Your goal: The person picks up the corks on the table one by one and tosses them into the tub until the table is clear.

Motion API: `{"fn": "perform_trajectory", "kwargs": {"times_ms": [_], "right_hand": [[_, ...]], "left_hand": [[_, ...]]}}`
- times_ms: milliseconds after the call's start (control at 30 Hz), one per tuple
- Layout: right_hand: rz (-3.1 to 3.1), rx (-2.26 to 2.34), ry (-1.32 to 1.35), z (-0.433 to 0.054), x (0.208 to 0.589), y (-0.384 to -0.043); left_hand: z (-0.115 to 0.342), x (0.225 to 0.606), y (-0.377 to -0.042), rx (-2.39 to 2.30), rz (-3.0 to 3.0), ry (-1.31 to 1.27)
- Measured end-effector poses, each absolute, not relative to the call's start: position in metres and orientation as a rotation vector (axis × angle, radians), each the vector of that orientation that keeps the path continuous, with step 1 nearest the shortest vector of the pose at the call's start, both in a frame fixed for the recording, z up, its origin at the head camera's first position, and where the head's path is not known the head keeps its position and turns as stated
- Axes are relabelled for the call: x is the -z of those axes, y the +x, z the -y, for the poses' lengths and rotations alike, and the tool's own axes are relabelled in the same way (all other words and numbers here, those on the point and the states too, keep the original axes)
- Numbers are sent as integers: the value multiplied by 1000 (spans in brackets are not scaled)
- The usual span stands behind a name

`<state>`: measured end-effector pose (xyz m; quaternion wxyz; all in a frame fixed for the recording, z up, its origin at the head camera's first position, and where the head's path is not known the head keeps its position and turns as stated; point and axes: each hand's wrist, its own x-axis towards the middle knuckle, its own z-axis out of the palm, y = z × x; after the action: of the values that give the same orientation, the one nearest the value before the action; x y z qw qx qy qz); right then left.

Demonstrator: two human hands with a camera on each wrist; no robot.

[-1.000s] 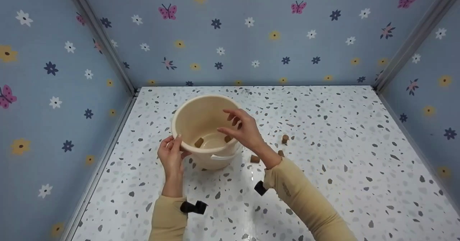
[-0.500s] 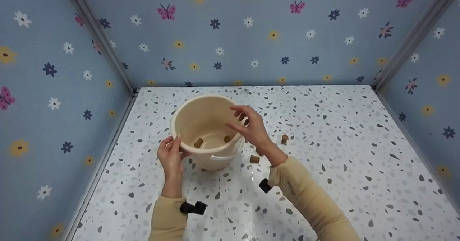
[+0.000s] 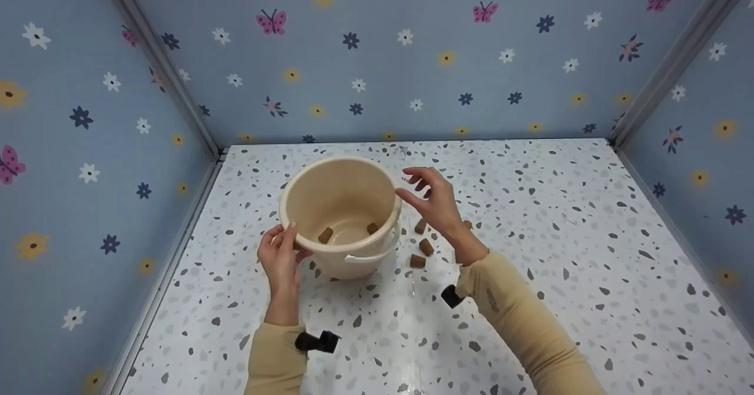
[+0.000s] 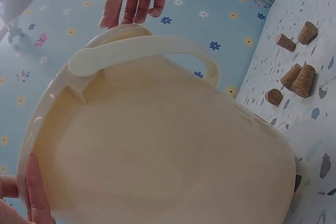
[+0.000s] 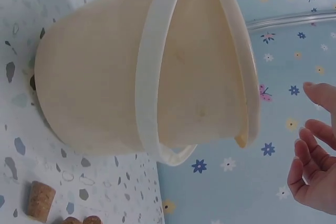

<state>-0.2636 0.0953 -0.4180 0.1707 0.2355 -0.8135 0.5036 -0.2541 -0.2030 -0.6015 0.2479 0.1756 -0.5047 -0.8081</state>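
A cream plastic bucket (image 3: 347, 265) stands on the tabletop, its pale handle (image 3: 370, 259) lowered against the near right side. My left hand (image 3: 280, 259) grips the bucket's rim at the near left, thumb over the edge and fingers on the outer wall. Just beyond the right rim hovers my right hand (image 3: 437, 198), fingers loosely bent and holding nothing. On the bucket's floor lie two corks, one cork (image 3: 326, 235) at the left and another cork (image 3: 372, 228) at the right. Several tapered corks (image 4: 303, 81) lie outside it, to the right; my right forearm partly covers one in the head view.
The white speckled tabletop (image 3: 542, 218) meets a blue back wall (image 3: 377, 59) patterned with flowers and butterflies. Similar side walls rise at left (image 3: 53, 206) and right (image 3: 707, 148), with grey metal strips in the corners. A black wrist camera (image 3: 452, 296) hangs off my right sleeve.
My right hand has moved from over the bucket's opening rightward past its rim, uncovering some corks on the table. The left hand and bucket have stayed in place.
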Motion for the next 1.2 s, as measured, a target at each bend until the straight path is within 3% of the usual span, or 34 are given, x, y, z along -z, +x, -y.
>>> {"fn": "perform_trajectory", "kwargs": {"times_ms": [367,633,1200], "right_hand": [[2333,-1413,551,-121,445,-279],[2355,-1391,472,-141,465,-288],[2574,-1353,103,-178,506,-298]], "left_hand": [[203,611,-259,2090,1455,521],[202,588,-247,2206,1452,553],[204,613,-260,2127,1396,461]]}}
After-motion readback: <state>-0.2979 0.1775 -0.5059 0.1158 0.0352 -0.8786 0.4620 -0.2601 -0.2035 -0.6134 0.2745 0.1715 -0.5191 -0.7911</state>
